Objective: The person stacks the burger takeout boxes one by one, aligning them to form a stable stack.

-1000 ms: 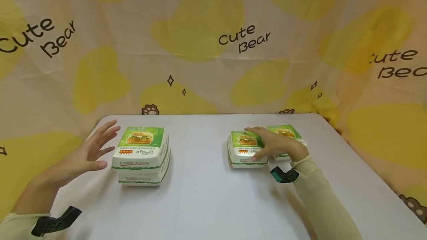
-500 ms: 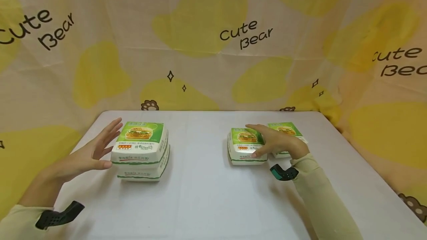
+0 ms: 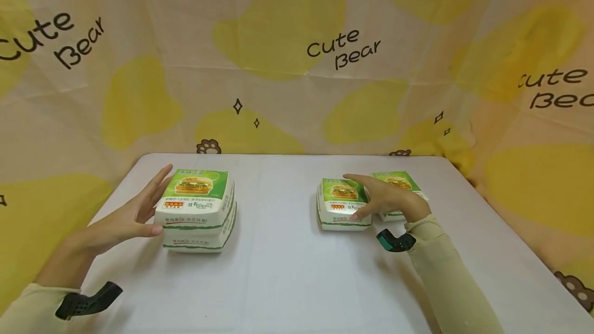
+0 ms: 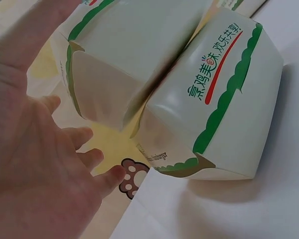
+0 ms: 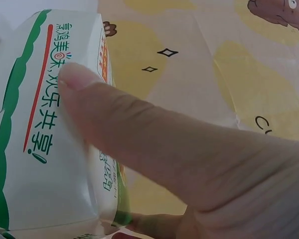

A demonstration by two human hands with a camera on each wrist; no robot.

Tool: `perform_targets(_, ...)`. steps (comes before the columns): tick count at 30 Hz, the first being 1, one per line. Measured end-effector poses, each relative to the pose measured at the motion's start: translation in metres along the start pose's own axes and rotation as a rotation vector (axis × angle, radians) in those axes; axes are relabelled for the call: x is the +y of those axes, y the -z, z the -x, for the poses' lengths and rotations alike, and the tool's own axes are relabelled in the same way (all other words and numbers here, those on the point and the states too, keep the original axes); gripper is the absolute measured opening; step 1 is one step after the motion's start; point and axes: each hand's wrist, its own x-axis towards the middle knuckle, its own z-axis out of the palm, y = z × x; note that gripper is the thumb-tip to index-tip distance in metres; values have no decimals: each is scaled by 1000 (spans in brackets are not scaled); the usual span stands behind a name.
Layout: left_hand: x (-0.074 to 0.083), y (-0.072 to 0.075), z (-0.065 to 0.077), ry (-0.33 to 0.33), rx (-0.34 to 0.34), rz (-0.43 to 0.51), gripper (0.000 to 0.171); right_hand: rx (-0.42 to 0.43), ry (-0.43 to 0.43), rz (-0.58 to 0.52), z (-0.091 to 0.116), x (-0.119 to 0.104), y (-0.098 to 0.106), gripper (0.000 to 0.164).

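On the left of the head view stand two stacked burger boxes, the upper burger box (image 3: 195, 197) on the lower burger box (image 3: 192, 241). My left hand (image 3: 132, 218) is at the stack's left side, thumb tip right at the front corner and fingers extended along the side. In the left wrist view those fingers (image 4: 109, 181) spread beside the upper box with a gap showing. Farther right, my right hand (image 3: 387, 197) grips a single burger box (image 3: 341, 205), thumb on its front wall and a finger over its back edge. The right wrist view shows the thumb (image 5: 84, 79) against the printed front.
Another burger box (image 3: 399, 182) stands behind the right hand, partly covered by it. All the boxes rest on a white table (image 3: 278, 272). A yellow-patterned cloth (image 3: 269, 66) hangs behind the table and along its right side.
My left hand has moved right, up to the left side of the stacked boxes. The right hand has kept its place on the single box. The head view has shifted slightly.
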Motion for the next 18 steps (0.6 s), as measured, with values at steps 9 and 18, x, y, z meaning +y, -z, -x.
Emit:
perform_targets(9,-2,-1,-3,0,-2,-13,102,-3,6,49,2,1,0,109)
perform_targets(18,-3,-3,-4,43,0,-32,103,-24,-16,21,3,1,2,109)
